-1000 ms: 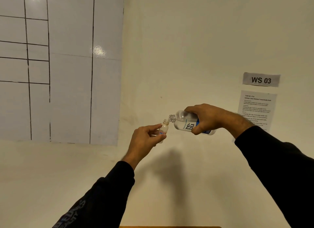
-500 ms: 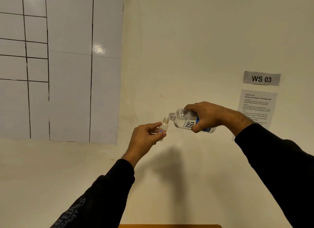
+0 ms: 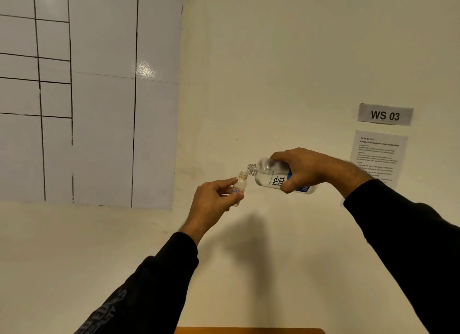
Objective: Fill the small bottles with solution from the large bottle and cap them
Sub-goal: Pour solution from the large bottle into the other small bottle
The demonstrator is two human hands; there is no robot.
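whiteboard sheet (image 3: pixel 99 97): far left on the wall, glossy white, black ruled lines, glare spot near its right side.
wall (image 3: pixel 261 59): cream, plain, behind everything.
left sleeve (image 3: pixel 154 284): black, grey lettering near the bottom edge, runs up from bottom left toward centre.
left hand (image 3: pixel 211 204): raised mid-frame, thumb and fingers pinching the small bottle, gripping it firmly.
small bottle (image 3: pixel 240 186): upright, slightly tilted, uncapped, whitish with a red-blue label, held in the air by the left hand in front of the wall; mouth sits just under the large bottle's neck.
fill level in small bottle: cannot tell.
large bottle (image 3: pixel 273 177): clear, tipped nearly horizontal, neck pointing left and slightly down, uncapped, label reads "re-nu" with a blue part; its open mouth just above and touching or almost touching the small bottle's mouth, cannot tell which. Clear liquid inside.
right hand (image 3: pixel 306 169): wrapped round the rear half of the large bottle, thumb under, fingers over the top, gripping it.
shadow (image 3: pixel 251 239): of hands, on the wall below them.
orange edge (image 3: pixel 249 330): strip at bottom centre of frame.
right sleeve (image 3: pixel 410 246): black, comes in from the right edge.
WS 03 sign (image 3: pixel 385 115): grey label on the wall, upper right.
instruction sheet (image 3: pixel 378 157): white printed paper just below the sign, text too small to read, lower part behind the right forearm.
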